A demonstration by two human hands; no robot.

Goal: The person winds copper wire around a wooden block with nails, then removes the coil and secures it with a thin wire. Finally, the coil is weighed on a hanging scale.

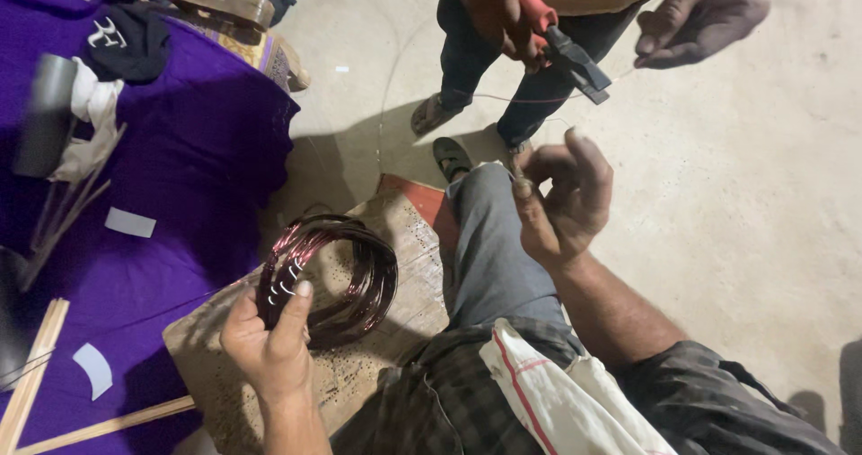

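Left hand [269, 343] closes around one side of a coil of reddish enamelled wire [328, 275], thumb up across the bundled turns, steadying the hoop on edge over a worn wooden board [395, 240] so the loops stay gathered rather than spring apart. Right hand [564, 205], raised just beyond the wearer's knee and to the right of the coil, pinches a fine strand of wire [521, 99] between thumb and forefinger, the other fingers loosely curled; the strand runs away from the coil toward a second person standing on the far side of it. That person's one hand [498, 11] grips red-handled pliers [564, 49], their dark jaws apparently on the same strand, while the other hand [700, 15] hovers half-open beside the tool, fingertips near the wire's far end; whether it touches cannot be told. The strand looks pulled fairly taut between the two people, which would explain the high pinch and the low, firm hold on the coil.

Left of the coil a purple cloth [180, 150] lies spread, carrying thin wooden sticks [63, 217], small pale cards [130, 223], a dark cap [126, 42] and a grey cylinder [45, 114]. Beyond the coil, bare concrete floor [772, 195] stretches under the standing person's sandalled feet [433, 114]. A white cloth with a red stripe [557, 392] hangs at the wearer's waist, nearer the camera than the coil.
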